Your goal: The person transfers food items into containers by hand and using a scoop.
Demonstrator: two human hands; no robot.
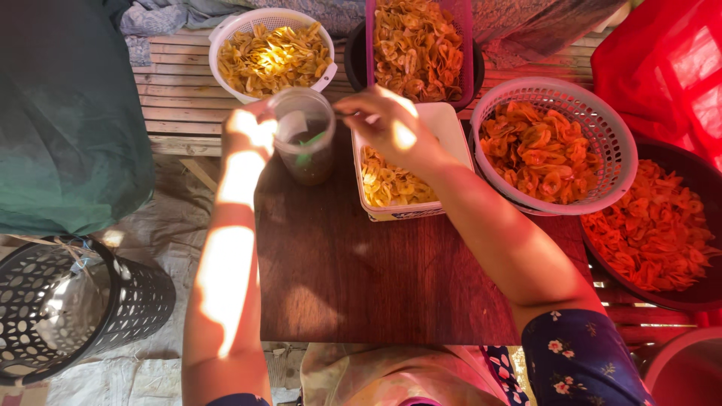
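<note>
My left hand [250,134] grips a clear plastic jar [304,135] that holds dark paste and a green spoon, standing at the far edge of a dark wooden board [361,278]. My right hand [387,120] is closed on a thin utensil handle that reaches toward the jar's mouth. Just under that hand sits a white rectangular tub [451,128] partly filled with yellow chips.
A white basket of yellow chips [272,54] and a purple tray of golden chips [417,45] stand at the back. A pink basket [553,146] and a dark basin [654,233] of orange chips are on the right. A black perforated bin [68,301] stands at lower left.
</note>
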